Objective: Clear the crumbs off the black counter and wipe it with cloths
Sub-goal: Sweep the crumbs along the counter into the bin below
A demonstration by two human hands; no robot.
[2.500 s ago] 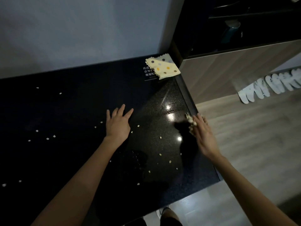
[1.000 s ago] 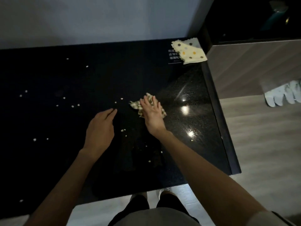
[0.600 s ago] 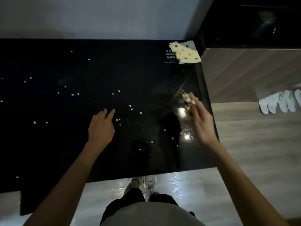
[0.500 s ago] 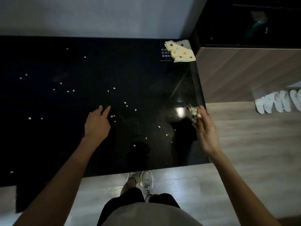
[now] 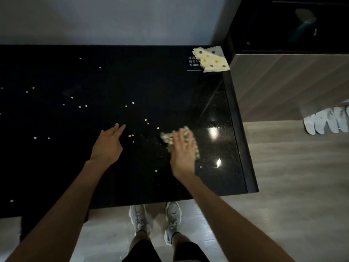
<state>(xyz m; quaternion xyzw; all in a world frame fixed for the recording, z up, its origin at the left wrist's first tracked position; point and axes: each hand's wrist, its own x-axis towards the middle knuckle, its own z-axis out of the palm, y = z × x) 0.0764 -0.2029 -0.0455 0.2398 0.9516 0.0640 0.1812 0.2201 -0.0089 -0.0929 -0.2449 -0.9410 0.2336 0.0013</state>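
Nearest to me were the person's two grey shoes (image 5: 172,214), side by side on the pale floor (image 5: 283,186) just below the counter's near edge. Two bare arms reached out over the black counter (image 5: 151,82), whose polished top threw back two bright spots of light near its right edge. The left hand (image 5: 107,146) lay flat on the stone a little in from the near edge, fingers straight and loosely spread, holding nothing. The right hand (image 5: 182,152), blurred, lay with its fingers stretched out flat on top of a crumpled patterned cloth (image 5: 186,132), pressing it to the counter rather than gripping it; the cloth showed past the fingertips and along the hand's right side. There were two cloths in all: the second, a cream dotted cloth (image 5: 211,60), lay untouched in the far right corner, half covering a small label (image 5: 191,62) with white characters. I counted a little over twenty crumbs (image 5: 133,103), most strewn left of and beyond the two hands, a few between them, and two nearer the near edge. Past the right edge stood a wood-grain panel (image 5: 283,82) with a row of white slippers (image 5: 326,120) at its foot, cut off at the side so I could not count them. A plain grey wall (image 5: 113,19) ran behind the far edge.
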